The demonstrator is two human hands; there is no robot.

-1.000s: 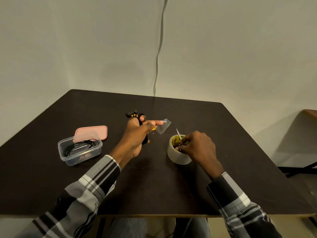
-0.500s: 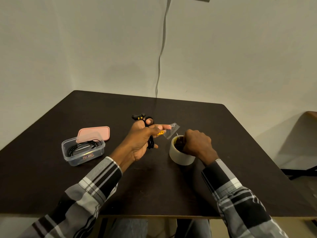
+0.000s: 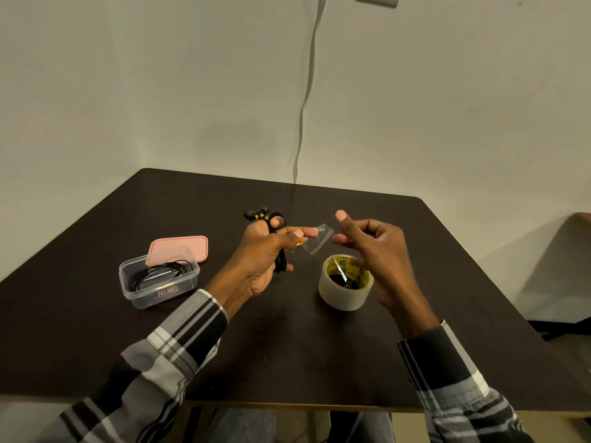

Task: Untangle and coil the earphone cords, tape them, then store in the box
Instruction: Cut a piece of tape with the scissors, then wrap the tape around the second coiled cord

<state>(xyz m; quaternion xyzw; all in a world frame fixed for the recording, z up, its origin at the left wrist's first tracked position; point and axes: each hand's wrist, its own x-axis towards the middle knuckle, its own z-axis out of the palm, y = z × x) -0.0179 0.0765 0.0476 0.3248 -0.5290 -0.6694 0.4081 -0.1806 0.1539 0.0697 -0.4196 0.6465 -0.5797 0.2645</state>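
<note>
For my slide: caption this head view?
Left hand holds coiled earphones and tape piece; right hand reaches in.

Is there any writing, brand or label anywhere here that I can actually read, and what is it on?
Nothing here reads clearly.
Sticker on the front of the clear box: red and white, letters too small and blurred to read.
Inner core of the tape roll: yellow with repeated black marks, a logo or lettering, not legible.
Pink lid: no writing visible.

Coiled black earphone cord [image 3: 279, 247], yellow-accented buds sticking up; clear tape piece [image 3: 318, 240] hanging beside it; tape roll [image 3: 345, 282] standing; open clear box [image 3: 159, 280] holding another cord.
</note>
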